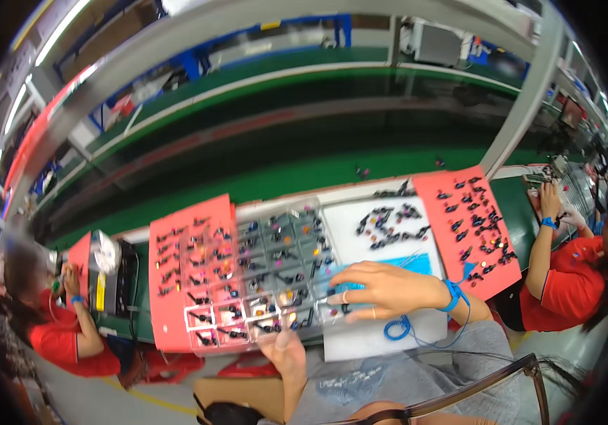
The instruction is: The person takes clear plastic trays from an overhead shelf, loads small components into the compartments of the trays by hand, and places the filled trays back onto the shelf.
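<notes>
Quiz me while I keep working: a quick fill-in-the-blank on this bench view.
1. The hand at the compartment tray's near edge is the ____ one.
2. The right hand has a wristband coloured ____.
3. The white sheet lies to the tray's ____.
4. The shirt at far right is ____.
Missing words: left; blue; right; red.

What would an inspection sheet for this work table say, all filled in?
Surface: green bench, white mat, red sheets on both sides.
Job's things: clear compartment tray with small black parts, more on mat and sheets.
Clutter: brown box below.
Hands: left hand at tray's near edge; right hand by its right side; grips unclear.
Cables: blue coiled cord near the right wrist's blue strap.
Surroundings: co-workers in red shirts, left and right.
</notes>
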The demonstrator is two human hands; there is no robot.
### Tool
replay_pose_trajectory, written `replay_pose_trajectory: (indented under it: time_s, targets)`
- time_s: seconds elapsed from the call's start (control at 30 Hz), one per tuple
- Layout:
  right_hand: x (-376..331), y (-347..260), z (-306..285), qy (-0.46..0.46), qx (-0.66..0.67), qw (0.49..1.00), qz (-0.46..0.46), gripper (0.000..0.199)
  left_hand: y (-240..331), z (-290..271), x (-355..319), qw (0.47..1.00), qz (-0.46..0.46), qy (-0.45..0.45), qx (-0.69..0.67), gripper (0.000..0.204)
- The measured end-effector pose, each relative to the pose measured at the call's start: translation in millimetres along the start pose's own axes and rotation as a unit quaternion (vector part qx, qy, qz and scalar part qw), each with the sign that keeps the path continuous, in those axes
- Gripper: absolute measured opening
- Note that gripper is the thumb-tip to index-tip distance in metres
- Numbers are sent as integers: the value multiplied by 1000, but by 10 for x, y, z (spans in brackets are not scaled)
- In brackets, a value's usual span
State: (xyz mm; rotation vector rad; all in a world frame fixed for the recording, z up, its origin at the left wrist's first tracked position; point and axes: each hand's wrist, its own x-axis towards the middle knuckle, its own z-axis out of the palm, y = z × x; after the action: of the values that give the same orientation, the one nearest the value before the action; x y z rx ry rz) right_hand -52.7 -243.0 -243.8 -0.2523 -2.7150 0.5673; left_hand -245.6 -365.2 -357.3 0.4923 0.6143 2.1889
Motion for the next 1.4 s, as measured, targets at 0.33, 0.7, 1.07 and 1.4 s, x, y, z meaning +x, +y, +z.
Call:
replay_pose_trajectory:
  time_s: [0.33,0.7,1.07,1.4]
  targets:
    - [-578,-50,-267,207,-367,907,18,32,292,314,206,983,-125,-125,43,83]
    - [-1276,-642,-773,293,-481,825,46,19,-170,1035,1117,825,-231,-469,216,73]
    - [-2166,-1079,-890,331,-553,746,170,15,-134,3764,1585,583,502,-419,482,32]
    - [-2289,-1271,-757,337,-574,707,240,14,-863,5509,2049,329,524,-415,667,75]
